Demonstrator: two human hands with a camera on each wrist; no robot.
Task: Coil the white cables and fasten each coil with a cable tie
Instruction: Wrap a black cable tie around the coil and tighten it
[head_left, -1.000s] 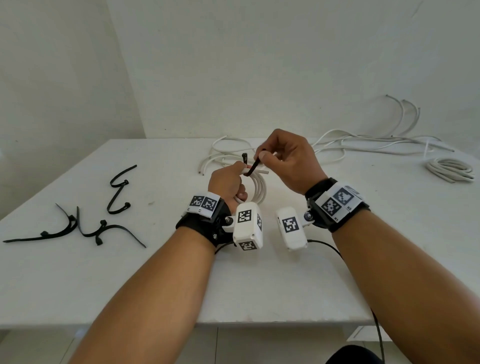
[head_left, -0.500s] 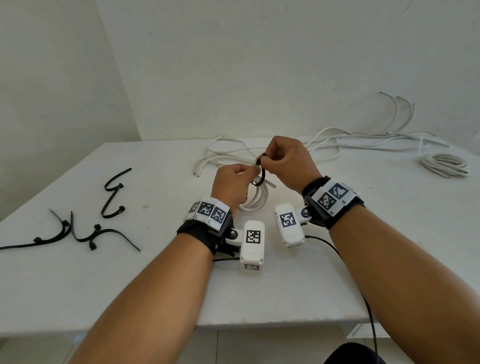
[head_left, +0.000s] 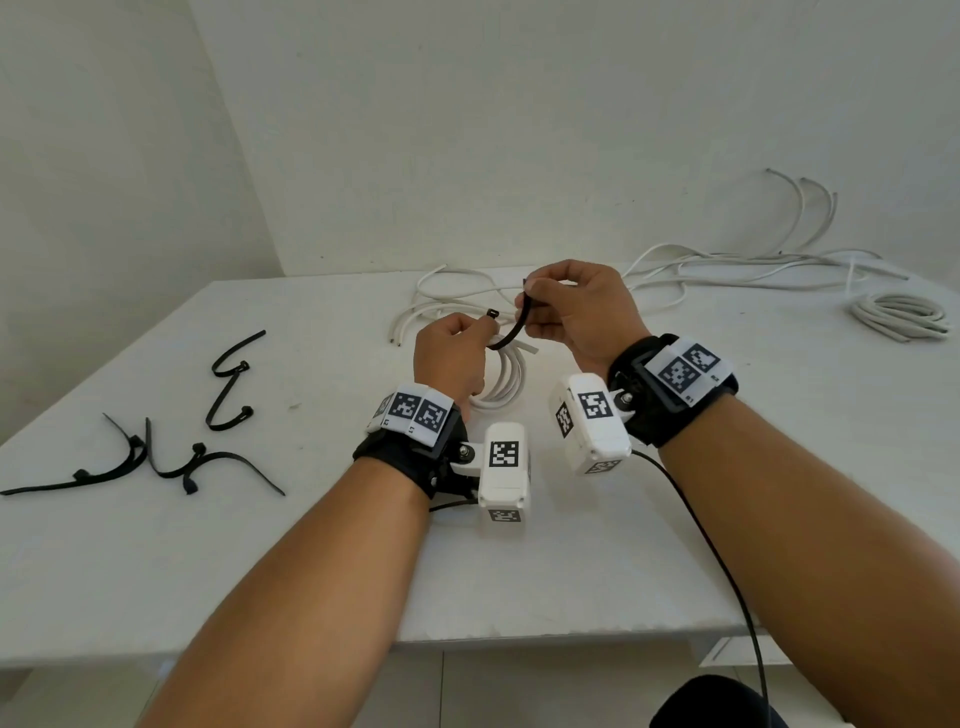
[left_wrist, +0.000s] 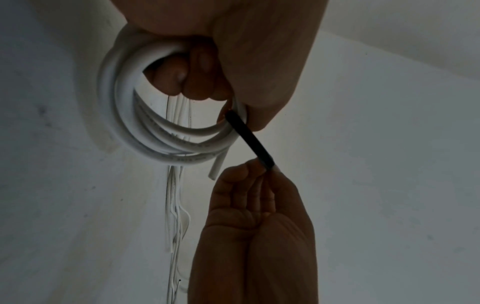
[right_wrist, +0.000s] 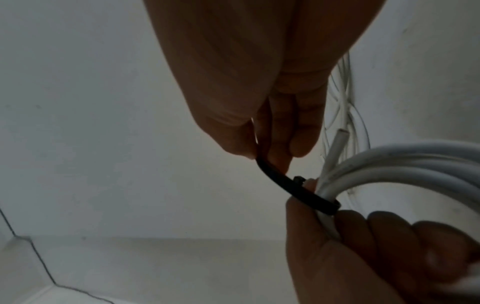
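My left hand (head_left: 457, 348) grips a white cable coil (head_left: 501, 382) above the middle of the table; in the left wrist view the coil (left_wrist: 166, 131) loops under my curled fingers. A black cable tie (head_left: 514, 330) wraps the coil beside my left thumb, its head (head_left: 491, 313) sticking up. My right hand (head_left: 566, 306) pinches the tie's tail between thumb and forefinger. The right wrist view has the tie (right_wrist: 301, 189) running from my right fingertips down round the coil (right_wrist: 405, 170).
Several loose black ties (head_left: 171, 447) lie on the white table (head_left: 519, 582) at the left. Loose white cables (head_left: 727, 270) sprawl along the back edge. A finished coil (head_left: 901, 314) sits at the far right. A black wire (head_left: 722, 561) trails off my right wrist.
The tie's tail was bent over into a loop at the coil half a second ago; now my right hand holds the tail up and to the right, away from the head.
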